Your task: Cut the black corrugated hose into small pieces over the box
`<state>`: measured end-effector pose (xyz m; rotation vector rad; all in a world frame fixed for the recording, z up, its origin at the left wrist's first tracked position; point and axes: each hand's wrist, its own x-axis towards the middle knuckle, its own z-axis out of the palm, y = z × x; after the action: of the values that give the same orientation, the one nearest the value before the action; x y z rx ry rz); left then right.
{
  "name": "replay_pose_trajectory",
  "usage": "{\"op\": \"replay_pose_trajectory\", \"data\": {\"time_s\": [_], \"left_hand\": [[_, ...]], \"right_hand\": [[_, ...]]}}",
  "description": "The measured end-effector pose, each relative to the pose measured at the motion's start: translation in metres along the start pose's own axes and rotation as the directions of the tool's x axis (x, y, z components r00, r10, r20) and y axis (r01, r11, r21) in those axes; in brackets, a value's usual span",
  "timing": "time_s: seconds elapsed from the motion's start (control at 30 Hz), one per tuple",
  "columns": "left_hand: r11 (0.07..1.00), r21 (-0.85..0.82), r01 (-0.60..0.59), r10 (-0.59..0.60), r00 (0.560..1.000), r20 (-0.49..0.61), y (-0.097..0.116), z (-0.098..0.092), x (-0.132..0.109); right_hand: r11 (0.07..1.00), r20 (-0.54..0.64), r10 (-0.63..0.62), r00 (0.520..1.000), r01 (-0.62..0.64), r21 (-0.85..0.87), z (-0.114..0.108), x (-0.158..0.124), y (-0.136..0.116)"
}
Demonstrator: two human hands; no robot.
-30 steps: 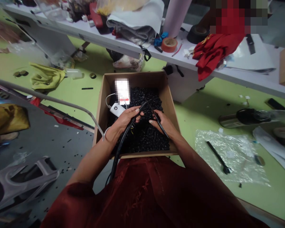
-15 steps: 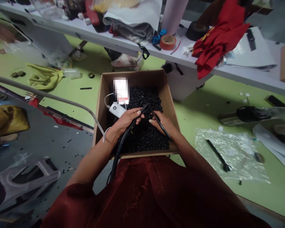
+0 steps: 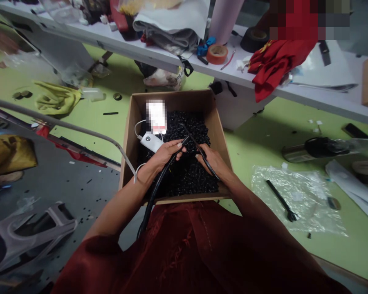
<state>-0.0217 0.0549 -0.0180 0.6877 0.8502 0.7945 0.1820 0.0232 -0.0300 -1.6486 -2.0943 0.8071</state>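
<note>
A long black corrugated tube runs up from beside my lap, and my left hand is closed round it near its upper end. My right hand grips dark scissors, whose thin blades point up and left at the tube's end. The handle lies along the palm toward the wrist. Both hands are over an open cardboard box. Small black pieces cover much of its bottom. A white power bank with a white cable lies inside, left of my hands, beside a blurred-out white object.
A grey cable crosses from the left to the box. Behind stands a white shelf with orange tape and red cloth. On the green surface at right lie a clear plastic bag and a steel flask.
The scissors have shifted slightly, their blades now showing farther up and left beyond the tube's end. My left hand and the tube stay almost in place.
</note>
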Motion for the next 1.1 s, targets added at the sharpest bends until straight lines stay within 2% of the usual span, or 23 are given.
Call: {"op": "replay_pose_trajectory", "data": {"time_s": [0.2, 0.47, 0.7, 0.87, 1.0, 1.1], "left_hand": [[0.999, -0.034, 0.017, -0.017, 1.000, -0.013, -0.001, 0.001, 0.001], [0.998, 0.031, 0.049, -0.048, 0.998, -0.037, -0.002, -0.001, 0.001], [0.998, 0.056, 0.038, -0.033, 0.996, -0.088, -0.004, -0.002, 0.003], [1.000, 0.009, 0.030, -0.029, 0.995, -0.096, 0.000, -0.002, 0.003], [0.997, -0.073, 0.020, -0.020, 1.000, 0.010, 0.008, -0.002, -0.001], [0.994, -0.107, -0.011, 0.014, 1.000, 0.027, 0.012, -0.002, -0.004]], "right_hand": [[0.995, 0.020, 0.076, 0.997, -0.074, -0.066, 0.002, 0.001, 0.001], [0.969, 0.086, 0.153, 0.984, -0.133, -0.208, 0.006, 0.002, 0.003], [0.943, 0.063, 0.199, 0.978, -0.174, -0.285, 0.008, 0.002, 0.001], [0.964, -0.009, 0.167, 0.986, -0.165, -0.207, 0.008, 0.000, -0.001], [0.982, -0.077, 0.164, 0.984, -0.170, -0.080, 0.005, 0.000, 0.000], [0.980, -0.072, 0.200, 0.977, -0.197, 0.041, 0.002, 0.002, 0.002]]}}
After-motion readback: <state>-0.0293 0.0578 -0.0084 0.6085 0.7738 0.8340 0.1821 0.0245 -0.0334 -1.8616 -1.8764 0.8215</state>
